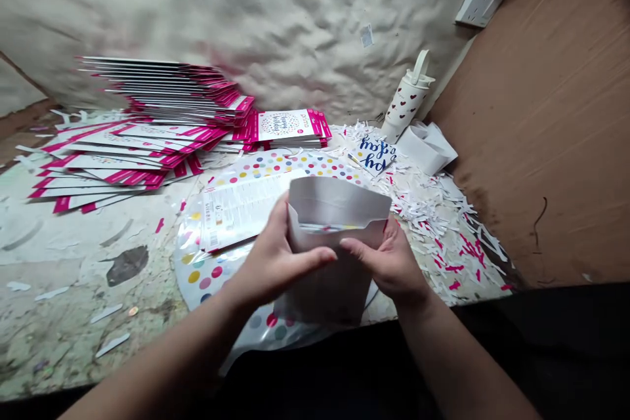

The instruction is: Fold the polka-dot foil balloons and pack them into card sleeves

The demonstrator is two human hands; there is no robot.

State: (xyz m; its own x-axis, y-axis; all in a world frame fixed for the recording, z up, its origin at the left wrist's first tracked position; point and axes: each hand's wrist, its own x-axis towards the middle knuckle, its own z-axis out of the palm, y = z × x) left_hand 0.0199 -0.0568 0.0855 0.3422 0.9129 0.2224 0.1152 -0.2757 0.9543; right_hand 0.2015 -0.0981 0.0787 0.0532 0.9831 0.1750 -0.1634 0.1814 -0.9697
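Observation:
Upright in front of me, a white cardboard sleeve is held with its mouth facing up and bowed apart. My left hand grips its left side, thumb across the near face. On the right side my right hand does the same, its thumb almost meeting the other. Some edges of something show faintly inside the mouth; I cannot make out what. Behind the sleeve lies a flat printed packet with small text and a barcode. Both rest over a round clear-and-dotted plastic sheet.
Pink-edged printed sleeves are piled at the back left, with a smaller stack beside them. At the right stand a heart-patterned tumbler and a white paper roll. Paper scraps lie by the brown side panel.

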